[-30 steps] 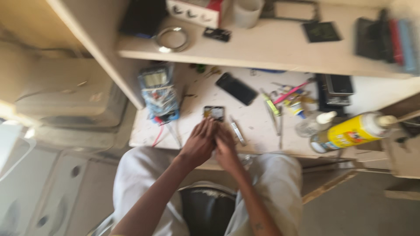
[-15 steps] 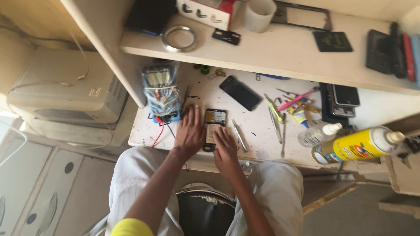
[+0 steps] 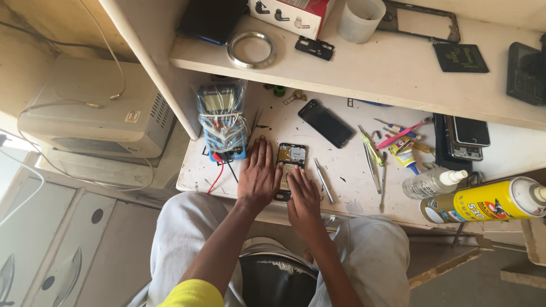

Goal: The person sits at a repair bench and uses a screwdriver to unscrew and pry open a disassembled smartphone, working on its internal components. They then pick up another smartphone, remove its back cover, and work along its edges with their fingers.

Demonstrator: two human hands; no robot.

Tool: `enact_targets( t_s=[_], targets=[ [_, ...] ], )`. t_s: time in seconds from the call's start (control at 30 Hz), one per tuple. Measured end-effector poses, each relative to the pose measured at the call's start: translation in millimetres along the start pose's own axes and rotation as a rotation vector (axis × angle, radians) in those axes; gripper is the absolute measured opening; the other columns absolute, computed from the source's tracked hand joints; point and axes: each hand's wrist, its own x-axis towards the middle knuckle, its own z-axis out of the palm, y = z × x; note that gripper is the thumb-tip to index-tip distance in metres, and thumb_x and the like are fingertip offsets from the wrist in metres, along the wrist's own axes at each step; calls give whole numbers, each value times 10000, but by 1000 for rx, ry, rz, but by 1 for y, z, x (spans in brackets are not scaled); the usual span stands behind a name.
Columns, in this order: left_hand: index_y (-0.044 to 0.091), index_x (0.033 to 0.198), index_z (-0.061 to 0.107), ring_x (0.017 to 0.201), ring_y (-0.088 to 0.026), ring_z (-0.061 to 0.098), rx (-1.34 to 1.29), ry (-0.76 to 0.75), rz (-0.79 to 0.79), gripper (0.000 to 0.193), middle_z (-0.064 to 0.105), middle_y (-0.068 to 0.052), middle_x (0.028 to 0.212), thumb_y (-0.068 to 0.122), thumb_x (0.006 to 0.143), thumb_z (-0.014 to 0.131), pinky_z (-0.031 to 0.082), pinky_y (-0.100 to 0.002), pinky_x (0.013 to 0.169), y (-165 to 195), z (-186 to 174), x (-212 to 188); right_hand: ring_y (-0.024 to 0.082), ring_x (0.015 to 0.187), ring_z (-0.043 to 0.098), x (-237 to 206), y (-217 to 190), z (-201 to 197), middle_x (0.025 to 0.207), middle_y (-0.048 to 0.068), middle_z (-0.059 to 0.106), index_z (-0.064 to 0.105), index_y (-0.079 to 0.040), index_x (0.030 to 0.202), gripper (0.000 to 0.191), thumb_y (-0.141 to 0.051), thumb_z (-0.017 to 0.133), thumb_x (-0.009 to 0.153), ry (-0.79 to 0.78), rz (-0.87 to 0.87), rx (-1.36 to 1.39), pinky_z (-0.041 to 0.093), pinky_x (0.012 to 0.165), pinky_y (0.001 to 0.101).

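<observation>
An opened phone (image 3: 290,158) with its back cover off lies on the white workbench (image 3: 347,185) in front of me. My left hand (image 3: 259,176) rests flat on the bench, fingers spread, touching the phone's left edge. My right hand (image 3: 304,196) lies over the phone's lower part, fingers on it. A screwdriver (image 3: 323,181) lies just right of my right hand.
A wrapped multimeter (image 3: 222,120) with red and black leads sits left of my hands. A black phone (image 3: 326,123), tweezers (image 3: 374,165), a yellow spray can (image 3: 489,202) and a white bottle (image 3: 432,182) lie to the right. An upper shelf (image 3: 392,74) holds a ring, cup and parts.
Both hands have spread apart from a bunched pose over the phone and now lie flatter on the bench, left hand beside it, right hand on its lower part. The view moved closer.
</observation>
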Motion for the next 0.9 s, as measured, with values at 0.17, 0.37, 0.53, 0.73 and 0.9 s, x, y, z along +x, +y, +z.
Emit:
enact_targets(
  t_s=[0.17, 0.37, 0.53, 0.73, 0.9],
  targets=[
    [-105, 1512, 343, 1520, -355, 271, -6, 9, 10, 665, 351, -272, 1593, 374, 1050, 369, 197, -445, 1232, 0, -1, 0, 340, 1541, 320, -2, -3, -4, 1628, 200, 373, 465, 1, 1473, 547, 4, 523, 929, 6, 26, 67, 189, 1250, 542],
    [-111, 1490, 376, 1497, -370, 305, -60, 27, 8, 656, 377, -275, 1575, 358, 1033, 404, 234, -455, 1209, 1, -8, 0, 394, 1462, 383, 1, -4, -3, 1607, 191, 390, 539, -62, 1258, 359, -21, 566, 902, 54, 86, 102, 282, 1167, 534],
    [-111, 1476, 393, 1492, -382, 308, -56, 47, 10, 647, 376, -280, 1571, 355, 1028, 411, 238, -458, 1206, 1, -11, 2, 403, 1461, 393, 6, -6, -3, 1603, 194, 397, 528, -60, 1255, 358, -3, 556, 903, 59, 66, 101, 269, 1192, 550],
    [-108, 1476, 391, 1499, -380, 294, -51, 11, 11, 648, 371, -277, 1572, 356, 1024, 404, 219, -460, 1216, 1, -9, 2, 387, 1475, 398, 5, -8, -3, 1595, 198, 407, 527, -53, 1254, 354, -3, 554, 904, 73, 45, 60, 250, 1202, 565],
    [-102, 1489, 376, 1509, -372, 274, -35, 7, 13, 655, 350, -286, 1581, 362, 1028, 393, 206, -459, 1226, 2, -9, 2, 379, 1481, 385, 5, -9, -7, 1603, 203, 400, 528, -49, 1251, 321, -23, 534, 932, 59, 63, 73, 238, 1202, 570]
  ],
)
